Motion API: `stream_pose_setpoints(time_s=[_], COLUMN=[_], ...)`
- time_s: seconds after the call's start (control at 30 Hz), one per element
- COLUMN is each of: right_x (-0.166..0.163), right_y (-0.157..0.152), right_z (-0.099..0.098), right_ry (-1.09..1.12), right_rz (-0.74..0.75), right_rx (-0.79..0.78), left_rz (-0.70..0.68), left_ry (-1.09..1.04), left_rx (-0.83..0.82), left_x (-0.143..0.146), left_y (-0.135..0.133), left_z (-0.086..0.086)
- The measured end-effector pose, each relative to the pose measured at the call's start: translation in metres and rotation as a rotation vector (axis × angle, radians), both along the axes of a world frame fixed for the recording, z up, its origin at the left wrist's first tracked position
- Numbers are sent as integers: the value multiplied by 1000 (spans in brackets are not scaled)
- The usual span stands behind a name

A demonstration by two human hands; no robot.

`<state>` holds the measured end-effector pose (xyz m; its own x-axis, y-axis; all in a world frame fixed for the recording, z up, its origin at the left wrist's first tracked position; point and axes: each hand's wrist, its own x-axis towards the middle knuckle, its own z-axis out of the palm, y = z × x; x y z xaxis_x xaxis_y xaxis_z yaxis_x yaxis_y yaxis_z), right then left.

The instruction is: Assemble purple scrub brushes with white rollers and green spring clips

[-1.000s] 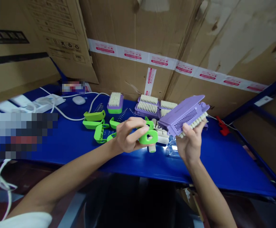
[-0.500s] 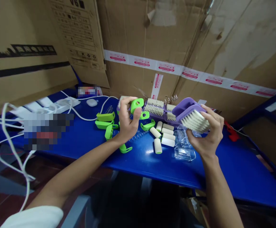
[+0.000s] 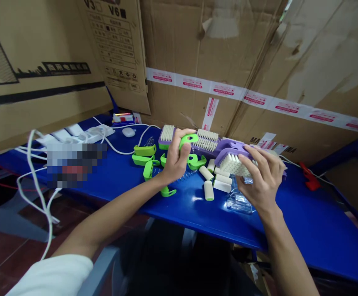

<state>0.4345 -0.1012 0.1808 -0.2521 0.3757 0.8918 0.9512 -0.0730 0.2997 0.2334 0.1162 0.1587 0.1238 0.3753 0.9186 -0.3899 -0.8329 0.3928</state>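
My right hand (image 3: 259, 181) grips a purple brush (image 3: 233, 158) with cream bristles, bristle side turned toward me, low over the blue table (image 3: 290, 222). My left hand (image 3: 174, 158) is closed on a green plastic handle part (image 3: 188, 140), held up just left of the brush. Between and below my hands lie several white rollers (image 3: 216, 181) and clear plastic pieces (image 3: 239, 201). More green handle parts (image 3: 145, 154) lie left of my left hand. Other purple brushes (image 3: 203, 139) stand at the back against the cardboard.
Large cardboard boxes (image 3: 228, 61) wall in the back and left of the table. A white power strip with white cables (image 3: 83, 133) and a small white mouse (image 3: 129, 132) lie at the far left. A red clip (image 3: 309, 179) rests at the right.
My right hand turned the purple brush bristles toward me and lowered it toward the table. My left hand lifted the green part up and back. The view swung left and down.
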Motion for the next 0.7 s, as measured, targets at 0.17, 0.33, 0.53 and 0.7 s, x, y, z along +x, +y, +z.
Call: stream_pose_setpoints(time_s=[0.17,0.33,0.53,0.7], right_x=[5,-2,-4,-3], right_y=[-1,1,1,3], right_z=[-1,-3,-4,-5], right_ry=[45,57,71,74], right_rz=[-70,-24,-21,-21], right_rx=[29,1,20,25], left_rz=[-92,-216,-236,-251], left_ry=[-132,-47,-50,-36], left_rx=[-245,-275,-257,-250], left_x=[4,6,2,-1], left_y=[13,8,4,6], left_z=[1,1,4,6])
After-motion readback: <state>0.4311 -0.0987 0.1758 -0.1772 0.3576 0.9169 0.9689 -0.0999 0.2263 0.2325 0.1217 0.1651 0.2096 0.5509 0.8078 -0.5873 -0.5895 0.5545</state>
